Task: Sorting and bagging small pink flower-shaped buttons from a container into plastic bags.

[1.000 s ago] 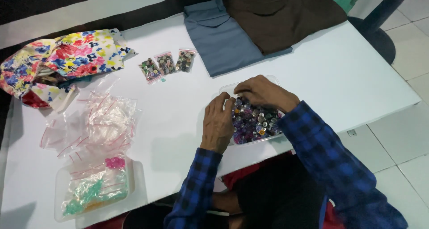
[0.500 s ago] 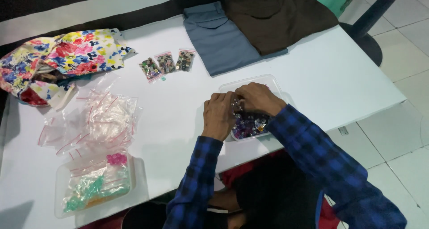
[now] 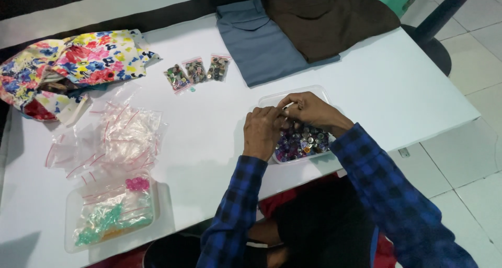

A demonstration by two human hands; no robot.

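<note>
A clear plastic tub [image 3: 272, 99] full of mixed buttons [image 3: 303, 143] sits near the front edge of the white table [image 3: 397, 90]. Both my hands hover over it, fingertips meeting above its far side. My left hand [image 3: 263, 131] and my right hand [image 3: 312, 110] pinch something small between them; it is too tiny to identify. Blue checked sleeves cover both forearms.
Three small zip bags of buttons [image 3: 197, 70] lie mid-table. A heap of empty zip bags [image 3: 117, 140] and a tub of green and pink items [image 3: 111, 216] sit at left. Floral fabric [image 3: 68, 64], grey cloth [image 3: 261, 43] and brown cloth [image 3: 324, 17] lie along the back.
My hands have drawn closer together over the button tub, with the right hand sliding slightly toward the left. The view has shifted a little.
</note>
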